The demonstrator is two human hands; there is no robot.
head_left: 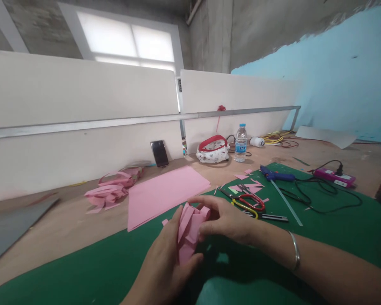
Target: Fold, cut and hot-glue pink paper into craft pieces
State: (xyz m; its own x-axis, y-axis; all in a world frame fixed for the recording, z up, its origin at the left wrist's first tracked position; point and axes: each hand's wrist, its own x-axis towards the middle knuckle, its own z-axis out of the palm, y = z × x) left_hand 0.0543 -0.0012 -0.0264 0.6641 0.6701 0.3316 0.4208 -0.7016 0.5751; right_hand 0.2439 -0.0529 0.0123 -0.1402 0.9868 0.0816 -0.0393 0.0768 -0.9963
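A folded pink paper piece (188, 237) with several strips and loops is held between both hands, above a green mat (108, 262). My left hand (165, 254) wraps it from the left and below, thumb along its lower right side. From the right, my right hand (222, 218) closes its fingers on the upper right edge of the paper; the fingertips are partly hidden behind it. Just beyond the hands lie a stack of pink paper sheets (165, 192) and a bundle of cut pink paper strips (109, 192).
To the right are red-handled scissors (257, 203), yellow-handled pliers (247, 208), a utility knife (274, 217), paper scraps (241, 176), a blue glue gun (277, 175) and a pink power strip (335, 177). Behind stand a phone (159, 153), a pouch (213, 150) and a water bottle (240, 144).
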